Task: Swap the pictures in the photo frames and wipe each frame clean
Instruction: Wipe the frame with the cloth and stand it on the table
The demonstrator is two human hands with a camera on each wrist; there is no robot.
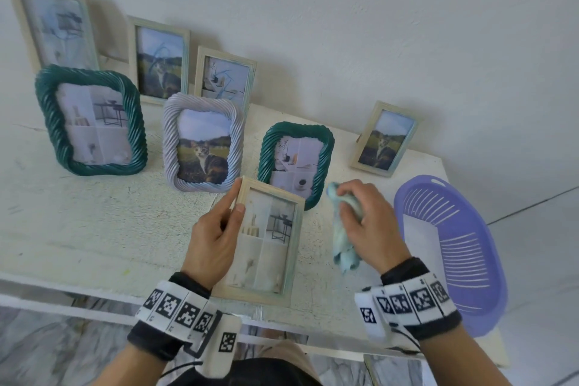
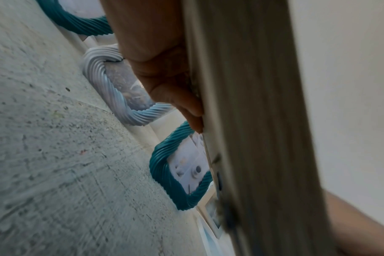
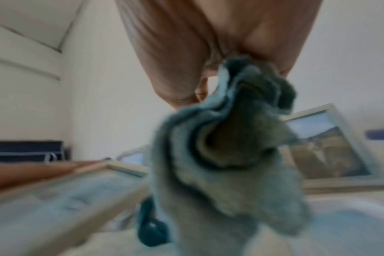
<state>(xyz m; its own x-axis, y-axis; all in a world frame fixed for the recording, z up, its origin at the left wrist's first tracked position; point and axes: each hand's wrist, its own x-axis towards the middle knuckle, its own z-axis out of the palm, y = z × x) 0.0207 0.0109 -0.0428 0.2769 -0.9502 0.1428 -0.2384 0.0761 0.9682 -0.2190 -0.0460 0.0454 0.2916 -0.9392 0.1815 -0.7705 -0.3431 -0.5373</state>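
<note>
My left hand point(image 1: 219, 229) grips the left edge of a pale wooden photo frame point(image 1: 266, 288) with an interior picture, thumb on its front, held above the table's near edge. The same frame's side point(image 2: 252, 121) fills the left wrist view. My right hand point(image 1: 366, 219) holds a bunched light-blue cloth point(image 1: 343, 244) just right of the frame, clear of it; the cloth point(image 3: 230, 155) hangs from my fingers in the blurred right wrist view. A small green rope-pattern frame point(image 1: 322, 147) stands right behind the held frame.
Several more frames stand on the white table point(image 1: 94, 222): a large green one point(image 1: 47, 122), a lilac one with a cat picture point(image 1: 170, 150), wooden ones along the wall, and one at the right point(image 1: 407, 147). A purple slotted basket point(image 1: 470, 260) lies at the right edge.
</note>
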